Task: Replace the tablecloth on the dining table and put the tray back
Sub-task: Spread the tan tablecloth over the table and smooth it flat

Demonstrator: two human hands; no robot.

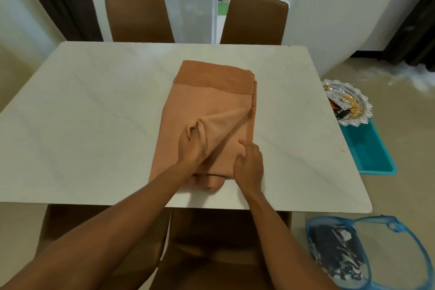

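A folded orange-tan tablecloth (pixel 211 106) lies in the middle of the white marble dining table (pixel 94 101). My left hand (pixel 191 146) grips a bunched fold of the cloth's top layer and lifts it slightly. My right hand (pixel 249 162) rests on the cloth's near right corner, its fingers curled over the folded edge. A silver tray (pixel 348 103) with a scalloped rim, carrying snacks and packets, sits beyond the table's right edge on top of a teal plastic bin (pixel 369 150).
Two brown chairs (pixel 138 16) (pixel 254 19) stand at the table's far side, and brown chairs are tucked under the near side. A blue mesh laundry basket (pixel 341 249) holding dark patterned cloth stands on the floor at the right. Sheer white curtains hang behind.
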